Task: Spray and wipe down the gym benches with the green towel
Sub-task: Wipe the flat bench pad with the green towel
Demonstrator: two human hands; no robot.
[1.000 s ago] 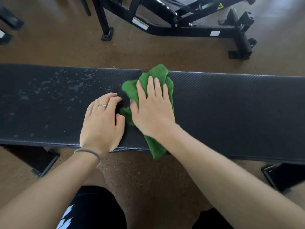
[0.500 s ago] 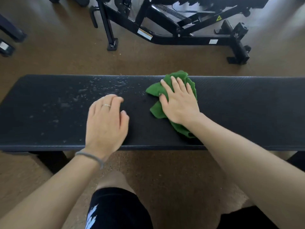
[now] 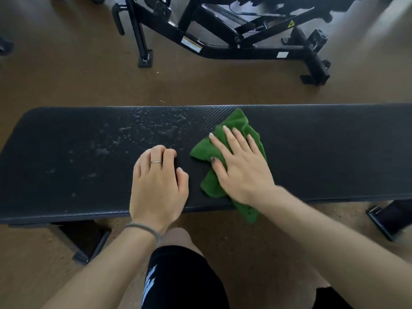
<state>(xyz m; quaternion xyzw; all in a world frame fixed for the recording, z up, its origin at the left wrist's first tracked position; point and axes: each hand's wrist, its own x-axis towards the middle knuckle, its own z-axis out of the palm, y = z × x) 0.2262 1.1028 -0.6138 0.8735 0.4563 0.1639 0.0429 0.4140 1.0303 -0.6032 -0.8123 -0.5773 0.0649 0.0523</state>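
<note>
On the black padded worktop (image 3: 312, 157), right of its middle, lies the green towel (image 3: 206, 150), crumpled, with one corner near the far edge and another tail hanging over the near edge toward the floor (image 3: 66, 85). The right hand (image 3: 240, 166) lies flat on top of the towel, palm down, its fingers (image 3: 229, 139) straight and spread and pointing toward the far left; its grip is wide, pressing the cloth to the pad and not curled round it. The thumb (image 3: 217, 167) rests on the towel's left part.

Just beside the towel, apart from it by a strip of bare pad, the left hand (image 3: 158, 186) rests on the worktop near the near edge. Its fingers are bent at the knuckles with the tips on the pad, the grip loose and holding nothing. A thin ring (image 3: 155, 162) sits on one finger and a grey band (image 3: 145, 228) circles the wrist.

Left of both hands and toward the far edge, spray droplets (image 3: 156, 128) lie scattered over the pad in patches, thinning toward the left end.

Beyond the worktop, on the brown floor, stands a black metal gym frame (image 3: 223, 47) with a spring, white labels and a yellow warning sticker. Below the near edge show the worktop's dark feet, a bare knee and black shorts (image 3: 185, 279) with a white mark.
</note>
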